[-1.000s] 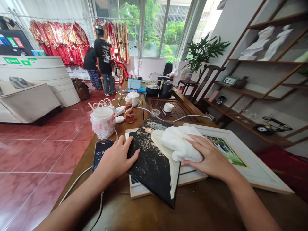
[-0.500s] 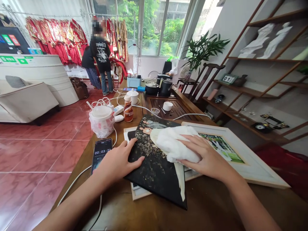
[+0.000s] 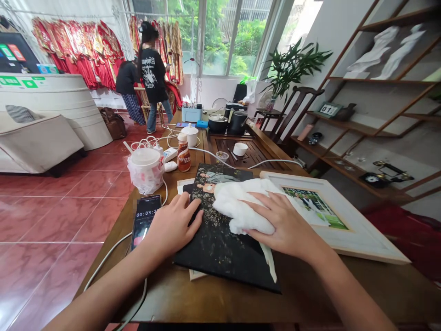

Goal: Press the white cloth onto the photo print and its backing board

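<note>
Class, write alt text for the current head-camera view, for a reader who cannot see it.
A person's right hand holds a white, fluffy wad on a dark photo panel while the left hand rests at its left edge. A phone lies to the left, a framed picture to the right.

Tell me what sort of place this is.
Probably a wedding photo or costume studio: red-and-gold garments hang in rows, and a portrait print and a framed photo lie in the foreground.
</note>
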`<action>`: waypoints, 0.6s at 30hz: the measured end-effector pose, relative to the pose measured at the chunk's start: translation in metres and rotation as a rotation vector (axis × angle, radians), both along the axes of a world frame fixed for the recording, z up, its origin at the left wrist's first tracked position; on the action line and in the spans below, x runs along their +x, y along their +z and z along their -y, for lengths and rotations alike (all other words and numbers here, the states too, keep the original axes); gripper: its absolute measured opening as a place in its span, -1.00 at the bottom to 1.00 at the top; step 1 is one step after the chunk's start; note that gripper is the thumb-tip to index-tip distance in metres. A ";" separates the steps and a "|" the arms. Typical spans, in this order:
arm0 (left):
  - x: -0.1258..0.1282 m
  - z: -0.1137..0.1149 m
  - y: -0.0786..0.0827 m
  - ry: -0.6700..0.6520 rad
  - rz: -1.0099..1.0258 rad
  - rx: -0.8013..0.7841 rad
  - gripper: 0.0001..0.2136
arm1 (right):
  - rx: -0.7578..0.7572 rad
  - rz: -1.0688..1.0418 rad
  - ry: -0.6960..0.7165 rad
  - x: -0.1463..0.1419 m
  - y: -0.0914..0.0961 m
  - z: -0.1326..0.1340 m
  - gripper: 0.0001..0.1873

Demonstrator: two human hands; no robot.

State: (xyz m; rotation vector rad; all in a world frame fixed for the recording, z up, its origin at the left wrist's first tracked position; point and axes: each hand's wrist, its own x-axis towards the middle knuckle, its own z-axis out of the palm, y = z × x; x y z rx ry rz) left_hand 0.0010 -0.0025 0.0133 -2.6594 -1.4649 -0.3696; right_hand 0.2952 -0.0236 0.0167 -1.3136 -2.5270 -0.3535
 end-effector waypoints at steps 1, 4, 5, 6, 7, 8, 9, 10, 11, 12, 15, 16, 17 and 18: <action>0.000 -0.002 -0.003 -0.026 0.030 0.031 -0.70 | -0.005 -0.001 0.008 0.000 0.000 0.000 -0.41; -0.001 -0.006 -0.013 -0.115 0.094 0.064 -0.60 | -0.035 0.003 0.046 -0.003 0.001 0.004 -0.37; -0.001 -0.007 -0.016 -0.146 0.105 0.052 -0.58 | -0.050 0.007 0.060 -0.005 0.002 0.005 -0.35; -0.001 -0.008 -0.018 -0.167 0.113 0.039 -0.57 | -0.068 0.011 0.073 -0.007 0.003 0.007 -0.33; -0.001 -0.008 -0.020 -0.180 0.116 0.027 -0.56 | -0.085 0.016 0.085 -0.009 0.003 0.009 -0.31; -0.001 -0.009 -0.021 -0.183 0.117 0.018 -0.56 | -0.100 0.020 0.097 -0.012 0.004 0.012 -0.30; -0.001 -0.009 -0.022 -0.178 0.116 0.015 -0.56 | -0.115 0.024 0.110 -0.014 0.005 0.014 -0.28; -0.001 -0.009 -0.022 -0.172 0.112 0.014 -0.56 | -0.126 0.027 0.124 -0.017 0.005 0.017 -0.26; -0.001 -0.009 -0.022 -0.168 0.107 0.015 -0.56 | -0.135 0.030 0.140 -0.020 0.006 0.020 -0.24; -0.001 -0.009 -0.022 -0.165 0.103 0.018 -0.57 | -0.141 0.034 0.158 -0.022 0.006 0.023 -0.23; 0.000 -0.009 -0.022 -0.166 0.100 0.024 -0.57 | -0.155 0.050 0.223 -0.029 0.005 0.031 -0.22; 0.000 -0.009 -0.022 -0.169 0.100 0.023 -0.57 | -0.156 0.055 0.244 -0.030 0.005 0.033 -0.23; 0.000 -0.009 -0.022 -0.172 0.099 0.020 -0.57 | -0.158 0.057 0.266 -0.030 0.005 0.034 -0.24; 0.001 -0.009 -0.023 -0.177 0.099 0.017 -0.57 | -0.158 0.055 0.281 -0.030 0.005 0.034 -0.26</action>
